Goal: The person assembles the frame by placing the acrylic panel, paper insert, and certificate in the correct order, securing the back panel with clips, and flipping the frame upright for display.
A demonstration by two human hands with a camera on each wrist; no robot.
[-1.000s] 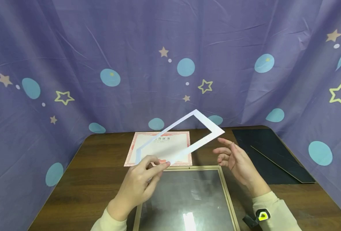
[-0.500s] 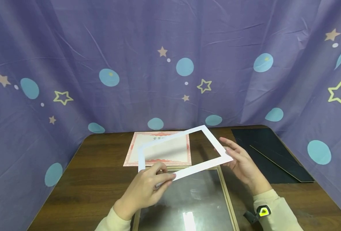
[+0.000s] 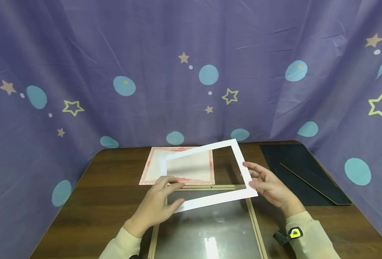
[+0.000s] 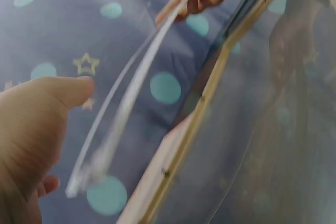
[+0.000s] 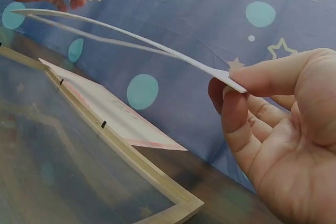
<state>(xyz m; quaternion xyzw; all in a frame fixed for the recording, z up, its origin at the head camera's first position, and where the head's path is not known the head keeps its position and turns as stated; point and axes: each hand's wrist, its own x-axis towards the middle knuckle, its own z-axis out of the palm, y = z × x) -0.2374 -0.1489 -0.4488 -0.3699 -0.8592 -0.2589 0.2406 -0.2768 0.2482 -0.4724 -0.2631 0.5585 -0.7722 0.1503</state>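
Note:
My right hand pinches the near right corner of a white picture mat, thumb on one face and fingers on the other, as the right wrist view shows. The mat is a thin rectangular border, tilted and bowed slightly in the air. Beside its left end is my left hand, thumb and fingers spread apart. A gap shows between the left thumb and the mat in the left wrist view. Under both hands lies a light wooden picture frame with a glossy clear pane in it.
A red-bordered certificate lies behind the frame, partly overlapped by the mat. To the right, a black backing board with a slanting strip rests on the brown wooden table. A purple patterned curtain surrounds the back and sides.
The mat has come down and levelled out over the frame. My right hand has taken hold of its right corner, while my left fingers have loosened from its left end.

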